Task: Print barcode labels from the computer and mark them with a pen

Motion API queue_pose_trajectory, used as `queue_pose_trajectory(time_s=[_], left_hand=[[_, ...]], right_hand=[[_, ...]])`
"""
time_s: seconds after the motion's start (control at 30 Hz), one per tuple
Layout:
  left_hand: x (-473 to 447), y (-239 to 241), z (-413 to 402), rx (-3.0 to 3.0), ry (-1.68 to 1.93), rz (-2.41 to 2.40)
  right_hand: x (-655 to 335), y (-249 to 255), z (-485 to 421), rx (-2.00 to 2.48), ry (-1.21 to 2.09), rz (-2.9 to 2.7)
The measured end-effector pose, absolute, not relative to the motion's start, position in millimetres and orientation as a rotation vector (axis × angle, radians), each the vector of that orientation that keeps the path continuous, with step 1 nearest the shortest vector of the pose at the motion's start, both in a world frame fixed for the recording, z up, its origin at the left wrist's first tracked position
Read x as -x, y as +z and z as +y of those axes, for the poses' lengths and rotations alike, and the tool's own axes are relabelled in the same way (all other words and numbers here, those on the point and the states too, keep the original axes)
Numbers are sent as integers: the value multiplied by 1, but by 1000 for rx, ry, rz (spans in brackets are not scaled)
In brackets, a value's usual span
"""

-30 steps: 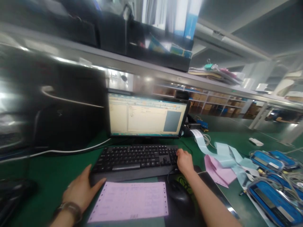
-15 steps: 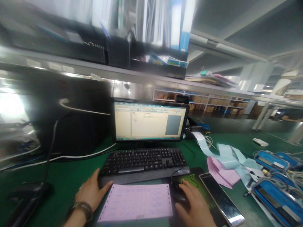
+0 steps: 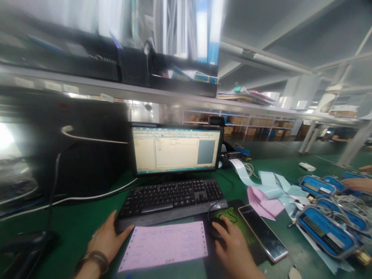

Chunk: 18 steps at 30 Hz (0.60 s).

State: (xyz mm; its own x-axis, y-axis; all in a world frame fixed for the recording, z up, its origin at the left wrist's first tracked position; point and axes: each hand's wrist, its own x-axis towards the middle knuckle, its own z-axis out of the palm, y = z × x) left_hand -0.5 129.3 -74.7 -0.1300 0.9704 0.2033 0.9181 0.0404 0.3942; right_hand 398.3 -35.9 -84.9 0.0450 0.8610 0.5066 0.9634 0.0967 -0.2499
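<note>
Down in front, the left hand [image 3: 106, 241] lies with fingers open, thumb spread wide, at the keyboard's near left corner, a dark bracelet [image 3: 94, 260] round its wrist. The right hand [image 3: 235, 247] has its fingers curled over the black computer mouse [image 3: 215, 236], which sits on a green-and-black mouse pad [image 3: 235, 220]. Between the hands, flat on the table, lies a pink form with punched edges [image 3: 164, 246]; its print is too blurred to read. A smartphone [image 3: 263, 232] lies just right of the pad, blue-cased devices [image 3: 327, 228] crowd in beyond it, and here's the black keyboard [image 3: 171, 197] across the middle. Behind that stands the lit monitor [image 3: 176, 151]; over at far right, another person's hand [image 3: 359, 185] is beside the blue devices. Farther back, cardboard boxes [image 3: 255, 122] fill shelving.
</note>
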Motion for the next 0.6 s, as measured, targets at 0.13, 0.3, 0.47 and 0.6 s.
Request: queue_pose_trajectory(time_s=[0.13, 0.3, 0.47, 0.6], left_hand=[[1, -75, 130, -1998, 660, 2180], [0, -75, 130, -1992, 622, 2202], [-1, -72, 129, -1982, 624, 2203], [11, -88, 139, -1970, 713, 2157]], right_hand=[[-397, -81, -35, 1789, -256, -1846], [-397, -80, -35, 1787, -240, -1844], [-397, -83, -34, 1793, -213, -1844], [-395, -82, -35, 1812, -187, -1816]])
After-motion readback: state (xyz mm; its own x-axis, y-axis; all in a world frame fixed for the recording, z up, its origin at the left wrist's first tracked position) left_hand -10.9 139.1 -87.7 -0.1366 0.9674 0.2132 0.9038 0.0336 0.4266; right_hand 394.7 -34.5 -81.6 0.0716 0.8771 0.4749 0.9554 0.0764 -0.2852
